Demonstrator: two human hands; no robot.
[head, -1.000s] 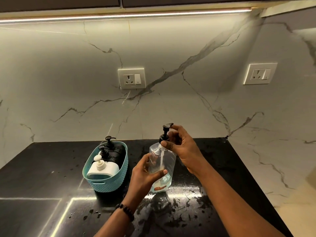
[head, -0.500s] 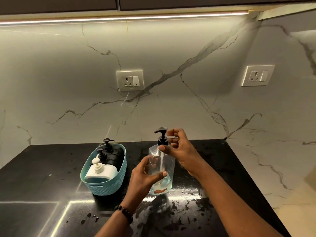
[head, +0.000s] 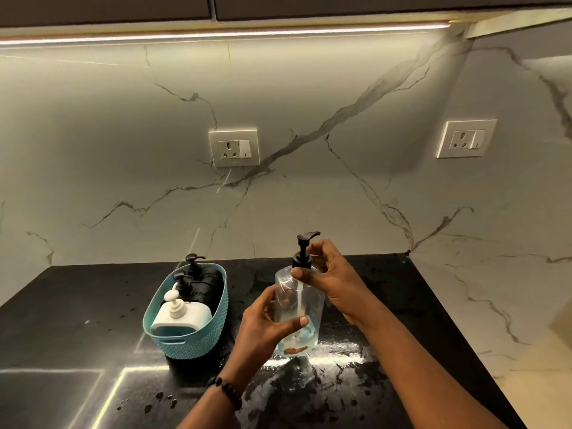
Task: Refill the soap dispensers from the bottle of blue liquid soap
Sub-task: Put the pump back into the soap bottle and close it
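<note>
A clear plastic dispenser bottle [head: 309, 308] stands upright on the black counter [head: 77, 305], with only a little blue liquid at its bottom. My left hand [head: 266, 323] wraps its body from the left. My right hand [head: 328, 280] grips the collar of its black pump top [head: 305, 249], whose spout points right. A teal basket [head: 198, 342] to the left holds a white pump dispenser [head: 182, 314] in front and two black pump dispensers [head: 201, 280] behind it.
The counter is wet, with water drops and puddles around the bottle and toward the front. A marble wall with two power sockets [head: 233, 147] [head: 465, 139] rises behind. The counter's right edge runs diagonally at the right.
The pump spout has turned from pointing left to pointing right while my right hand stays on the collar. My left hand keeps the bottle in the same spot.
</note>
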